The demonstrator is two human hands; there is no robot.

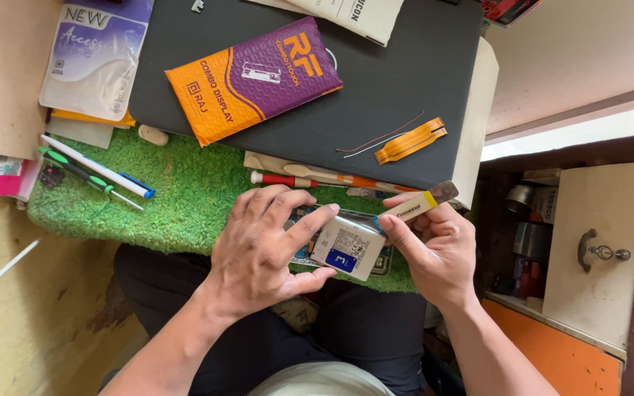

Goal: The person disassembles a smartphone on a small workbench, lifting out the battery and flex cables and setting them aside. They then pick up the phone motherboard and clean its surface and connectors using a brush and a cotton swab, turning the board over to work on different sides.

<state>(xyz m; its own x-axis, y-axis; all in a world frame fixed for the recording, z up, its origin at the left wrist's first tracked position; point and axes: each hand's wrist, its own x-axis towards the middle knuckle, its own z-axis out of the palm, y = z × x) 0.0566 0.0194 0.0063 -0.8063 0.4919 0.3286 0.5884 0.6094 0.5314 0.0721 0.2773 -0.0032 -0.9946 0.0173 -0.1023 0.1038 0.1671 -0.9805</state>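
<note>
Left hand (258, 253) curled around a flat white phone battery with a blue patch (348, 246), thumb under one edge and fingers over the top, gripping it snugly. Battery tipped up a little over an opened phone (384, 260) (mostly hidden under the hands) lying on a fuzzy green grass mat (177, 198). Right hand (438, 249) closed tight on a thin yellow flat tool with a dark tip (420, 205), tool end touching the battery's upper corner. Just behind the hands, a red-handled screwdriver (288, 180) lying at the mat's far edge. Farther back, a big dark flat case (405, 81) with an orange and purple padded packet (254, 77) and an orange ribbon strip (411, 141) on top. Off to the left, a green-handled screwdriver (82, 174) and a white pen with a blue cap (97, 167) side by side.
</note>
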